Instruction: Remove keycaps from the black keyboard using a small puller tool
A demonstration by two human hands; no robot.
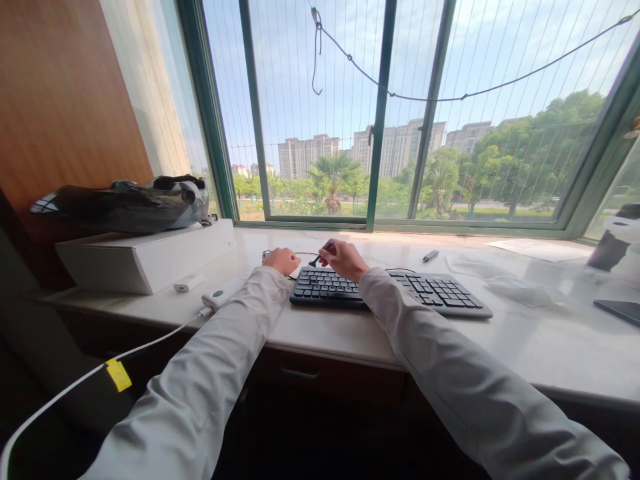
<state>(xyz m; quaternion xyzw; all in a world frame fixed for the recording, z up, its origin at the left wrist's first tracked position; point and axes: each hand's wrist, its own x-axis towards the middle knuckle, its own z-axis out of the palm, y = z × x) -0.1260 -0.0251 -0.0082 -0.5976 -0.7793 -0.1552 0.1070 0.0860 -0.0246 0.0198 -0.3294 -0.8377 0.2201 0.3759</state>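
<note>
1. Taking the middle of the long black keyboard (443,291) as the dial's centre and the green-framed window (377,160) as 12, the right hand (345,259) is working at about 10 o'clock, its thumb and fingers pinching one slim dark tool with a flared tip (319,256).
2. The left hand (283,260) is resting just past the keyboard's 9-to-10 o'clock end, fingers curling inward; whether they are gripping anything, I cannot tell.
3. The step in hand seems to be applying the tool's tip along the keyboard's far left edge; the next move is probably calling for a firm pinch and a steady keyboard.
4. Counting around the dial: one keyboard and one tool are sharing the pale glossy tabletop (310,333) with one white rectangular box (145,257) towards 9 to 10, one white rounded device (223,293) at 9, one small white block (189,283) beyond it, one small dark stick (431,255) near 1, and one dark flat slab (620,312) at 3.
</note>
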